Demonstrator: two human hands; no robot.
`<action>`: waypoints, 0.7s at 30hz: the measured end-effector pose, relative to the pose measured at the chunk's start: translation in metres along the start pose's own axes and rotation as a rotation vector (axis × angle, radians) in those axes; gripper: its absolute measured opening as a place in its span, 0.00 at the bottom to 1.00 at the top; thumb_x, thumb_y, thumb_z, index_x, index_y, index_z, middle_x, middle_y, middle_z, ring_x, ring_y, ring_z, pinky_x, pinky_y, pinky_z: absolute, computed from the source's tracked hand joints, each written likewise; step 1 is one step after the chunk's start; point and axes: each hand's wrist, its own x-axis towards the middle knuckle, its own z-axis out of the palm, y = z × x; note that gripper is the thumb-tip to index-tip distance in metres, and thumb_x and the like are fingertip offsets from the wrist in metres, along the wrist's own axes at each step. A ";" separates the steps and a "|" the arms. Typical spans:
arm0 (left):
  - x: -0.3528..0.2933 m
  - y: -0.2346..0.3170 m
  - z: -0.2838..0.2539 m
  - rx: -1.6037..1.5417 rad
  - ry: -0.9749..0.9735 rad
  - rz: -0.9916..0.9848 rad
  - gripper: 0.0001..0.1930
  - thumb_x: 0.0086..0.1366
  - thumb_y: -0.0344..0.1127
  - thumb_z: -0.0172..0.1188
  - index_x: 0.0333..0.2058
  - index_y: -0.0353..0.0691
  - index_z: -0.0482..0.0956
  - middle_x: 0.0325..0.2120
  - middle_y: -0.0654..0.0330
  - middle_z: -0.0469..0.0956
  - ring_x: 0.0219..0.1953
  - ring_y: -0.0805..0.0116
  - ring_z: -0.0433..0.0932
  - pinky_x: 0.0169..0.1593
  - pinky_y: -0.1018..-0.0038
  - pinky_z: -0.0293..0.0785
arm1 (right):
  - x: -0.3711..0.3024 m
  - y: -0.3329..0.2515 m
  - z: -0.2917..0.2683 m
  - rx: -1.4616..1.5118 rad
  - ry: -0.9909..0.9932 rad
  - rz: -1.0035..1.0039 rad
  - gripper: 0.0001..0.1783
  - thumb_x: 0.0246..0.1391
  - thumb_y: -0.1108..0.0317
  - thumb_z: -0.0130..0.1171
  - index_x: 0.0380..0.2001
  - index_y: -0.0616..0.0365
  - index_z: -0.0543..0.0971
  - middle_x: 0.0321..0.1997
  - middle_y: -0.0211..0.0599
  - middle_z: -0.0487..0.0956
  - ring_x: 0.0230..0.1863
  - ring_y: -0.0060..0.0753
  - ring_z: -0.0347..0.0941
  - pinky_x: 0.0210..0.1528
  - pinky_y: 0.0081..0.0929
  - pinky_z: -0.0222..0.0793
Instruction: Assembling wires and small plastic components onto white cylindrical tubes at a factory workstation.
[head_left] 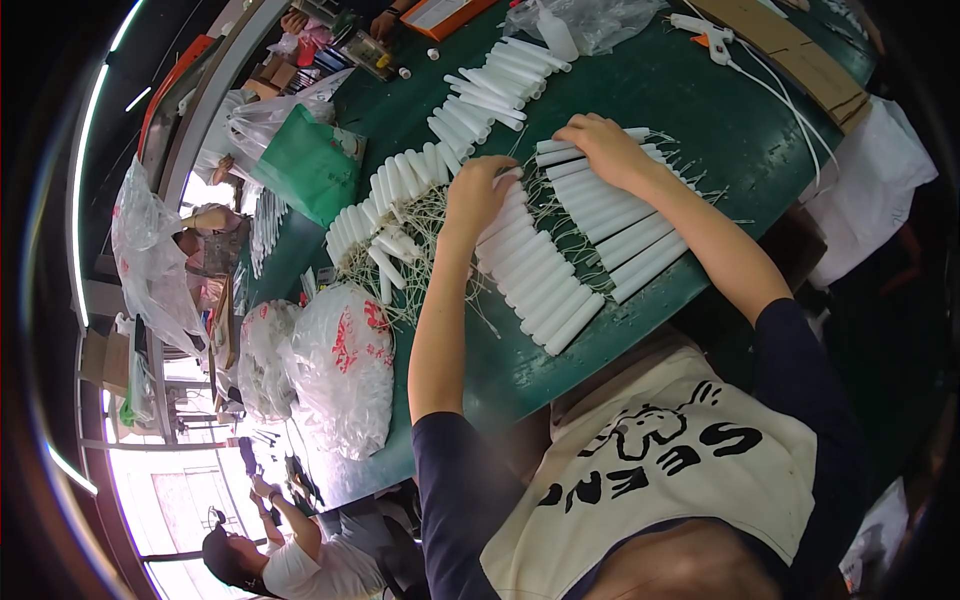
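Slim white tubes with thin wires at their ends lie on a green table in two rows before me. My left hand [478, 200] is at the far end of the near row of tubes [540, 285], its thumb and fingers closed on the end of a white tube. Over the far end of the right row of tubes [600, 205], my right hand [610, 152] is curled round another white tube. Its palm hides the middle of that tube. Loose wires lie between the two rows. Beyond my left hand, a heap of tubes with tangled wires [410, 225] spreads leftward.
More bare tubes [490, 95] run toward the far side, by a white bottle [556, 35]. A glue gun [705, 38] with a white cable lies far right. Bulging plastic bags [340, 360] and a green bag [310, 165] stand left. A co-worker [300, 555] sits at lower left.
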 end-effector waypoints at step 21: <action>-0.009 -0.014 -0.017 -0.179 -0.181 -0.173 0.11 0.58 0.24 0.52 0.40 0.36 0.78 0.34 0.52 0.80 0.37 0.59 0.79 0.43 0.70 0.73 | -0.002 0.001 0.001 -0.171 -0.186 0.073 0.26 0.42 0.87 0.46 0.48 0.59 0.73 0.48 0.37 0.71 0.55 0.39 0.63 0.54 0.37 0.59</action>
